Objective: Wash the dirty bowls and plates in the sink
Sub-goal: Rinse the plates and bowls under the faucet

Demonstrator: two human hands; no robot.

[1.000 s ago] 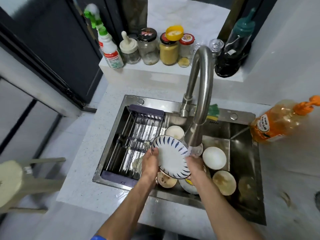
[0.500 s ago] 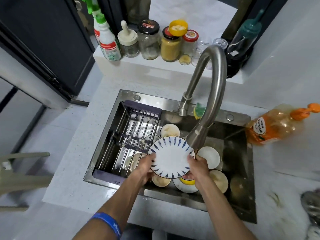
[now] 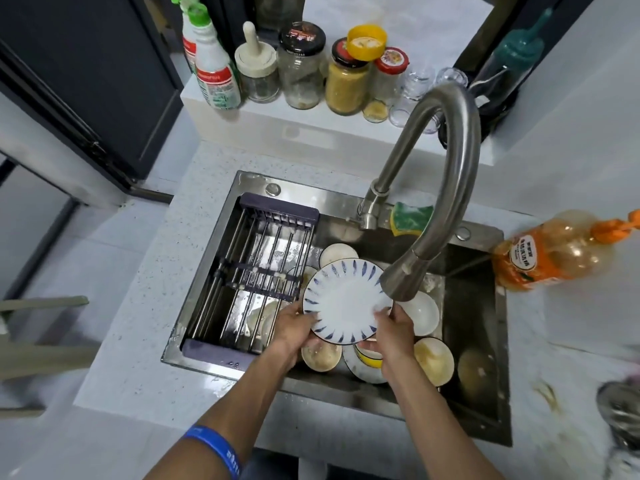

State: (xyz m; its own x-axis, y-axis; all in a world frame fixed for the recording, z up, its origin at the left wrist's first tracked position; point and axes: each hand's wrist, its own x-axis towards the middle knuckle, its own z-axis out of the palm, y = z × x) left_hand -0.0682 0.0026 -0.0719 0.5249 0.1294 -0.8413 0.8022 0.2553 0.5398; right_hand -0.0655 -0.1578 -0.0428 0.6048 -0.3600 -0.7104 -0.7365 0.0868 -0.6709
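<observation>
A white plate (image 3: 346, 299) with blue dashes round its rim is held over the sink (image 3: 478, 341), its far edge under the tap (image 3: 446, 188) head. The left hand (image 3: 294, 329) grips its near-left edge; the right hand (image 3: 393, 327) grips its near-right edge. Dirty bowls (image 3: 433, 360) crowd the basin below. A wire rack (image 3: 256, 282) fills the sink's left part. A sponge (image 3: 408, 220) lies behind the tap, and an orange bottle (image 3: 554, 251) lies on the tabletop (image 3: 138, 341).

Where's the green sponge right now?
The green sponge sits on the sink's back rim, just right of the faucet base and behind the faucet's curved spout.
</observation>
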